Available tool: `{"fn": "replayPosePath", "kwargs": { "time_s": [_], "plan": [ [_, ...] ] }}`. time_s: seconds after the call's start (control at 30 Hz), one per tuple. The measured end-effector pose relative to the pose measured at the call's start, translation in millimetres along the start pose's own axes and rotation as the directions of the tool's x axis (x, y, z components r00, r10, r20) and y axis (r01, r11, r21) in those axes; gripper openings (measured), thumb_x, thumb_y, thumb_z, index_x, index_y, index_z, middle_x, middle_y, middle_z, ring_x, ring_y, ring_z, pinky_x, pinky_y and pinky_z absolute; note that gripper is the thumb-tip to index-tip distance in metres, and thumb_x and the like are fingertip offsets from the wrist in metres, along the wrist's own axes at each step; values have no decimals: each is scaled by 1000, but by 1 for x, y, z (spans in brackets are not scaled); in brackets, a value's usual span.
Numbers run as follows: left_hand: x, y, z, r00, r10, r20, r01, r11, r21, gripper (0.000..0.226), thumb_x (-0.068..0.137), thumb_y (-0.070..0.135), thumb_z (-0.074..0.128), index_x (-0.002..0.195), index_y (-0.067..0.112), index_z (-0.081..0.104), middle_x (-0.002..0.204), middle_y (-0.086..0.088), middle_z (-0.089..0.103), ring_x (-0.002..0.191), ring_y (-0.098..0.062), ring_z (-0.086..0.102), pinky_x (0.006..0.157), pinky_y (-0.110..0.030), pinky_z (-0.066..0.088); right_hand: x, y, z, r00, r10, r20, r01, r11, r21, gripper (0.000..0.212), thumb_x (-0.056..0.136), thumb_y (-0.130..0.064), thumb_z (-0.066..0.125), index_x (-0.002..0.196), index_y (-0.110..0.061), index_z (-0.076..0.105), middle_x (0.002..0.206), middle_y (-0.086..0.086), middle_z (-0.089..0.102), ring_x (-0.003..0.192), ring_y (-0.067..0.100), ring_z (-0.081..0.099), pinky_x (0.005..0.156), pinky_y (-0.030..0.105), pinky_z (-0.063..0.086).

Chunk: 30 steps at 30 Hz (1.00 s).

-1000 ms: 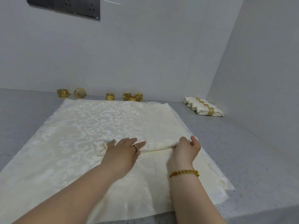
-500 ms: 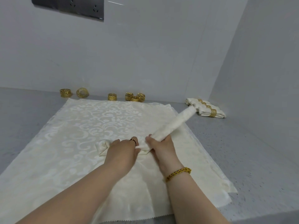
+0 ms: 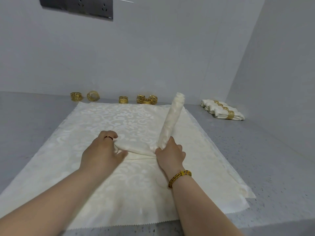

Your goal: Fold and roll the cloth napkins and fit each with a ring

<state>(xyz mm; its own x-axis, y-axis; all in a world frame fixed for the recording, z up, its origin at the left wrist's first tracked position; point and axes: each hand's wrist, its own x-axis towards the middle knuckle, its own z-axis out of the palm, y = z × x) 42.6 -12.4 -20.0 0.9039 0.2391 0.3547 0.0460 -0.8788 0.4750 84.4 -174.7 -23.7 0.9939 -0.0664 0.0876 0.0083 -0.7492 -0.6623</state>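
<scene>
Nearest me, on the spread cloth [image 3: 119, 193]: my left hand [image 3: 104, 150] pins the rolled napkin [image 3: 172, 120] by its left end, fingers [image 3: 112, 134] curled round it; my right hand [image 3: 170, 154] grasps its middle, far half tilted up. Step, I judge: doubling the roll. Next needs a ring [image 3: 123, 99] from the row at the wall.

The left hand [image 3: 104, 150] covers the left end of the napkin [image 3: 172, 120], and the right hand [image 3: 170, 155] hides the bend where the roll rises. The wall panel [image 3: 76, 5] is cut by the top edge, both forearms [image 3: 51, 201] by the bottom edge.
</scene>
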Motion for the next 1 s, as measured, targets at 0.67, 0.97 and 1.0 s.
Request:
{"fn": "replayPosePath", "kwargs": {
  "time_s": [0.67, 0.97, 1.0],
  "plan": [
    [2, 0, -2, 916, 369, 157, -390, 912, 129, 40, 89, 9, 47, 127, 19, 54, 126, 4, 58, 115, -19, 55, 94, -29, 43, 1, 3, -5, 999, 34, 10, -35, 993, 110, 25, 90, -37, 44, 105, -17, 46, 102, -2, 54, 114, 21, 42, 83, 30, 18],
    [6, 26, 34, 902, 386, 193, -410, 906, 103, 34, 91, 9, 41, 121, 15, 55, 120, -2, 57, 114, -22, 51, 87, -26, 40, 8, 16, -16, 981, 185, -57, -96, 723, 684, 11, 88, -14, 50, 99, -10, 52, 79, -5, 53, 84, 18, 53, 71, 26, 40],
    [6, 26, 36, 891, 400, 214, -424, 902, 78, 35, 92, 13, 38, 124, 14, 54, 124, -4, 55, 117, -21, 49, 91, -25, 39, 9, 17, -17, 979, 195, -58, -99, 709, 698, 10, 88, -13, 51, 97, -10, 52, 79, -5, 54, 83, 18, 53, 70, 26, 42]
  ]
}}
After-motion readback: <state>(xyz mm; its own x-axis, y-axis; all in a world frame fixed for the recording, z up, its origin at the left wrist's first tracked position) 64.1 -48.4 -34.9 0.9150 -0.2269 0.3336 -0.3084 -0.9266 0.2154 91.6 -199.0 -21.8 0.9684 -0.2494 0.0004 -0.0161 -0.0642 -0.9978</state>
